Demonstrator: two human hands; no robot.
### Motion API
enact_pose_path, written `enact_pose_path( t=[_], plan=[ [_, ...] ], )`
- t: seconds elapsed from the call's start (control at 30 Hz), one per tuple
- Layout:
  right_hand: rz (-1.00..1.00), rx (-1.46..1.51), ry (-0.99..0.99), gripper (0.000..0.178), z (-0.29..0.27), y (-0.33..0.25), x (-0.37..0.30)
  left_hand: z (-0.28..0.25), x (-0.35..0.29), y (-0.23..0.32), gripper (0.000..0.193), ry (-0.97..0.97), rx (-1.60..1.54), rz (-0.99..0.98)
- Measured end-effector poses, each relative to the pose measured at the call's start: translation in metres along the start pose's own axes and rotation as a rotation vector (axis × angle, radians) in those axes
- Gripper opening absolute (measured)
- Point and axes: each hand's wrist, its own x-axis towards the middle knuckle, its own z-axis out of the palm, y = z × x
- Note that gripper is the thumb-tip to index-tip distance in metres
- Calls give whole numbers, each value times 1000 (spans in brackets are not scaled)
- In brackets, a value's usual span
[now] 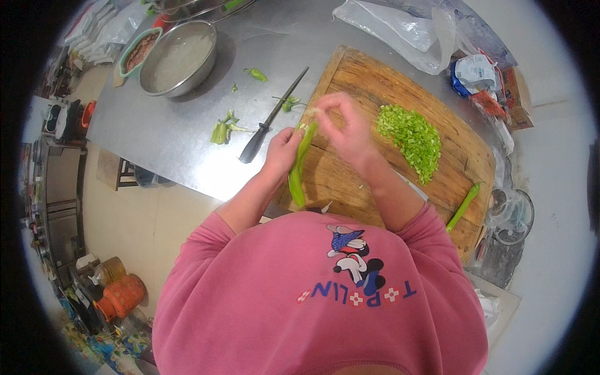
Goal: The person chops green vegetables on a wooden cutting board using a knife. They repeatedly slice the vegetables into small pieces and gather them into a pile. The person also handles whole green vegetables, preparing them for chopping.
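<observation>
My left hand is closed round a long green chili pepper over the left edge of the wooden cutting board. The pepper's upper end looks cut open, with pale flesh showing. Just above that end, my right hand has thumb and fingers pinched together; a small pale bit shows at the fingertips, too blurred to name. Right of it lies a heap of chopped green pepper. A whole green chili pepper rests near the board's right edge. Part of a pale blade shows beside my right forearm.
On the metal table lie a black-handled sharpening steel and pepper stem scraps. A metal bowl and a green-rimmed dish of minced food stand far left. Plastic bags and packets lie far right.
</observation>
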Motion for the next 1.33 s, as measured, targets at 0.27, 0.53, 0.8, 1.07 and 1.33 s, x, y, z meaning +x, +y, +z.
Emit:
enact_pose_path(
  t=[0.27, 0.53, 0.8, 1.07, 1.33],
  plan=[
    [292, -446, -287, 52, -2, 29, 4, 3, 15, -6, 15, 190, 98, 117],
    [631, 52, -367, 48, 17, 41, -70, 16, 25, 0, 15, 112, -17, 179],
    [480, 61, -100, 30, 3, 63, -86, 35, 1, 6, 29, -136, 35, -49],
    [543, 4, -127, 27, -18, 53, -100, 58, -6, -8, 27, -146, 56, -7],
    [722, 351, -195, 27, -70, 67, -129, 107, -28, -26, 29, -95, 74, -2]
  ],
)
